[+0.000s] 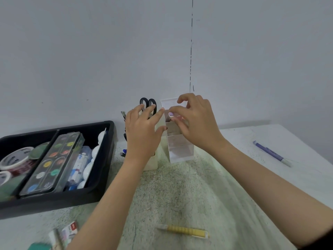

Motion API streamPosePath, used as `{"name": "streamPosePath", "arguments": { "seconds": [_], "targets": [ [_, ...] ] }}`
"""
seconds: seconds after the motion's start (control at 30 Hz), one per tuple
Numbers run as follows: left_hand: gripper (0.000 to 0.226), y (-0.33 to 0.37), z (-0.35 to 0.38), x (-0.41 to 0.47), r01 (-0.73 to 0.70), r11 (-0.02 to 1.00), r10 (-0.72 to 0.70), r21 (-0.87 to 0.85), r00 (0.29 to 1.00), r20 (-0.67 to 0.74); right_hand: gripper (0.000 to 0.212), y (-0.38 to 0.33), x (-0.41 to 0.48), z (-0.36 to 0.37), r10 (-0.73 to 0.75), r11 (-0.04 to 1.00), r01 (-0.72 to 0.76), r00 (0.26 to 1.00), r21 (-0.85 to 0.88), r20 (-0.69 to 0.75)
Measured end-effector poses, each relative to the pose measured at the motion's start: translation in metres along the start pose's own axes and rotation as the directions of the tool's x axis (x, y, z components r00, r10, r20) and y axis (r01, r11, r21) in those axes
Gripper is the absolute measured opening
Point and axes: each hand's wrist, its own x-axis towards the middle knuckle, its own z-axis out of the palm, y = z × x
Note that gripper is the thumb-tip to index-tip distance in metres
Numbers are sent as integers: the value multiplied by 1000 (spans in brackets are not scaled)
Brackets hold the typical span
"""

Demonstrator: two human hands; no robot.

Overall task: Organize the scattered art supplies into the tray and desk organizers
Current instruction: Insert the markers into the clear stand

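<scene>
Clear organizer stands at frame centre. The left hand steadies its side with straight fingers, and the right hand pinches a small purple item at the upper compartment's mouth — best lowered well inside before letting go.

The left hand and right hand are bare, and so are both forearms along all of their visible length. Clothing shows only at the lower right corner, where the edge of a dark sleeve covers the right arm. Too little is visible to tell its fabric or cut.
</scene>
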Motion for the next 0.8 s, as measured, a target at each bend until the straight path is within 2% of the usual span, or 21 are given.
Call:
{"name": "streamPosePath", "arguments": {
  "seconds": [0.13,0.2,0.3,0.67,0.8],
  "targets": [
    [47,0,-1,0,7,1000,-7,10,1000,8,9,-3,-7,-5,-156,984,153,987,-96,-33],
    [48,0,-2,0,2,1000,-2,13,1000,5,6,-2,-11,-5,-184,971,180,983,-156,-12],
    [48,1,-2,-1,1,1000,-1,8,1000,0,5,2,-11,-5,-142,974,143,990,-176,17],
    [46,2,-3,3,8,1000,-8,-1,999,39,8,0,-3,-4,-36,999,38,998,-32,59],
    [46,1,-2,3,-6,1000,6,-5,1000,30,6,4,-3,0,-9,998,16,992,-60,123]
  ]
}}
